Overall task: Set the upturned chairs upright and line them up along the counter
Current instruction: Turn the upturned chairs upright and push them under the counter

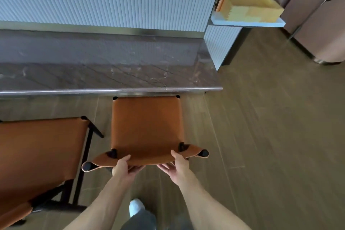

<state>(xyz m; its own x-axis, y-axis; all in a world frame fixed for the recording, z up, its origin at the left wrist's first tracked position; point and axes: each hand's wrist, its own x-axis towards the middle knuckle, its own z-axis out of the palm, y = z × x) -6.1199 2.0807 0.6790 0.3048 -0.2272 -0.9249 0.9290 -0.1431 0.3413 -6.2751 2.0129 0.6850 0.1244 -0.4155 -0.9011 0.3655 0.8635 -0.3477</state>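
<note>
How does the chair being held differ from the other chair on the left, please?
The held chair is gripped at its backrest by the left hand and right hand; the left chair is untouched. The held chair sits with its front edge right at the counter; the left chair stands further back. The held chair shows whole; the left chair is cut off by the frame. Both are upright, with orange-brown leather and dark frames.

Both bare forearms reach forward from the near edge and converge toward the middle. The left hand (124,167) has its thumb lying on top and its fingers curled underneath, gripping. The right hand (177,166) mirrors it just to the right, thumb up on top, fingers spread below. A trouser leg and one pale shoe (136,207) show between the arms.
</note>
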